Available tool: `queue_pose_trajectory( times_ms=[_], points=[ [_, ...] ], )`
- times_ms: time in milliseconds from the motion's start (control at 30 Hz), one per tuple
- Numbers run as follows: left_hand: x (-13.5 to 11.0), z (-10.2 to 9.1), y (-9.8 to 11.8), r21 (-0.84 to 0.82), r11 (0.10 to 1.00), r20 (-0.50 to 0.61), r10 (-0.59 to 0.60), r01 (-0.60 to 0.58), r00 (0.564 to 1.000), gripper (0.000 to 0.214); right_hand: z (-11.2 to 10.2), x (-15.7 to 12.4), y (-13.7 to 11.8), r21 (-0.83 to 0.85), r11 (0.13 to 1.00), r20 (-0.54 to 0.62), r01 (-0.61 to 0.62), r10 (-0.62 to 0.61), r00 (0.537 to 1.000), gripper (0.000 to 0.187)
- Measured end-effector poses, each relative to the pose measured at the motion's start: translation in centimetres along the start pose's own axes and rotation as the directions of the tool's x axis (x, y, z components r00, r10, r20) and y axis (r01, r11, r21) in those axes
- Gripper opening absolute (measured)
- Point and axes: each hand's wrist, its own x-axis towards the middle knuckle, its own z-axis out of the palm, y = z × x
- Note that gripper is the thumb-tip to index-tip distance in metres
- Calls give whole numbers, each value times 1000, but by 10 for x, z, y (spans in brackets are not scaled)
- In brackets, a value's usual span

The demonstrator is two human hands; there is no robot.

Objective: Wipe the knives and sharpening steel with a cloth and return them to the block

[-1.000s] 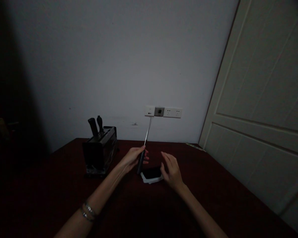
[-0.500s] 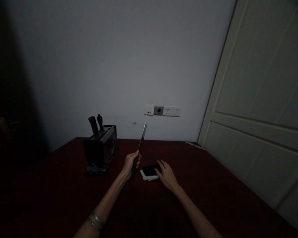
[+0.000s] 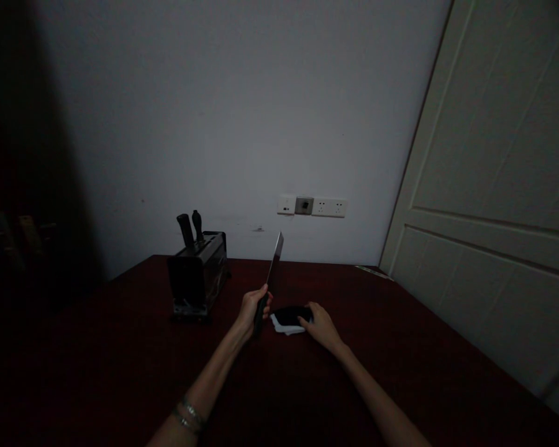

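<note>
My left hand [image 3: 255,308] is closed around the black handle of a knife [image 3: 275,257], its blade slanting up and slightly right above the table. To its right, a folded cloth [image 3: 289,315], black on top with a white layer beneath, lies on the table. My right hand [image 3: 322,326] pinches the cloth's right edge, thumb on the near side and fingers on the far side. Left of both hands stands a dark knife block [image 3: 196,273] with two black handles sticking up from its top.
The dark red table [image 3: 279,385] meets a pale wall [image 3: 261,124] at the back, where a row of sockets [image 3: 312,206] is fitted. A white panelled door [image 3: 484,248] stands along the right side. A thin flat strip [image 3: 374,272] lies at the back right corner.
My right hand has closed from spread fingers onto the cloth's edge, and the cloth's top looks slightly bunched. My left hand still holds the knife upright. The whole view has shifted slightly.
</note>
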Motion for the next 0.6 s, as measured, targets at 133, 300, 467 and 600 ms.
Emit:
queue_pose_trajectory(
  times_ms=[133, 300, 467, 600],
  points=[
    [-3, 2, -1, -10, 1000, 29, -20, 20, 999, 37, 0, -1, -5, 201, 980, -50, 5, 5, 999, 15],
    [-3, 3, -4, -5, 996, 70, -89, 90, 994, 39, -5, 1, -16, 538, 843, -57, -34, 76, 995, 15],
    [-5, 1, -2, -6, 982, 78, -188, 189, 979, 43, -11, 9, -16, 787, 601, -106, -141, 357, 928, 29],
    [-4, -3, -3, -98, 965, 176, -225, 244, 958, 44, -21, 8, -11, 859, 458, 21, -230, 418, 908, 20]
  ],
)
